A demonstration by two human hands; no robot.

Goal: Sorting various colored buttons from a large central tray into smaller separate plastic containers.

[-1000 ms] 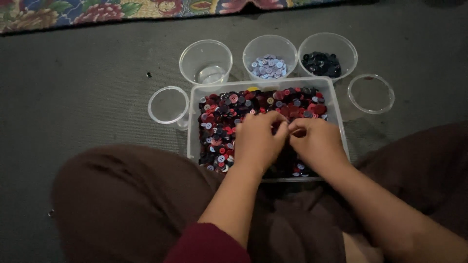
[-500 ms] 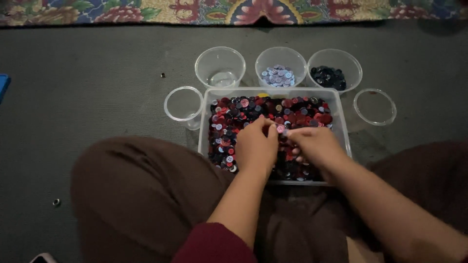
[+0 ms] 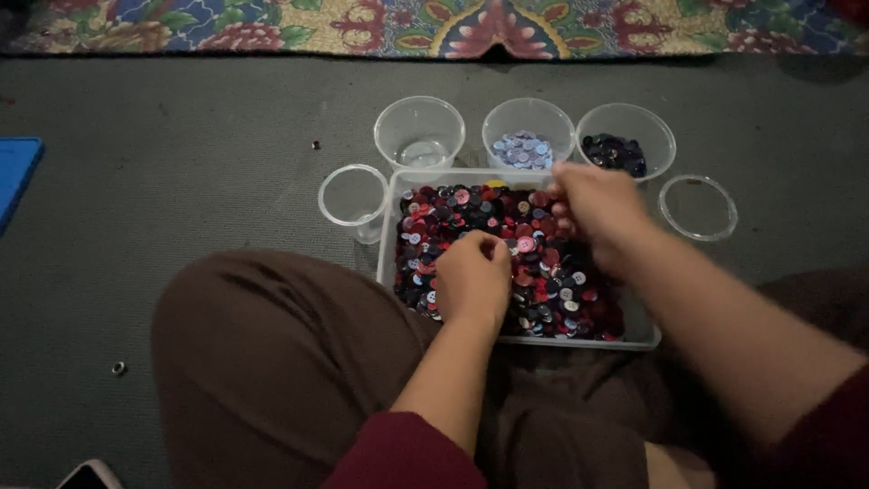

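While the left hand (image 3: 473, 276) pinches buttons (image 3: 507, 249) (tray-held), the right hand (image 3: 593, 206) hovers half-curled above.

A patterned rug (image 3: 434, 27) in red, blue, green and yellow runs along the far edge of the grey floor (image 3: 181, 181), well beyond either grip. A flat blue object (image 3: 14, 177) lies far to the left of the left grip, cut by the frame edge. A small dark speck (image 3: 315, 144) and a tiny ring-like piece (image 3: 118, 368) sit on the floor, also left. A pale corner (image 3: 86, 475) shows at the bottom edge.
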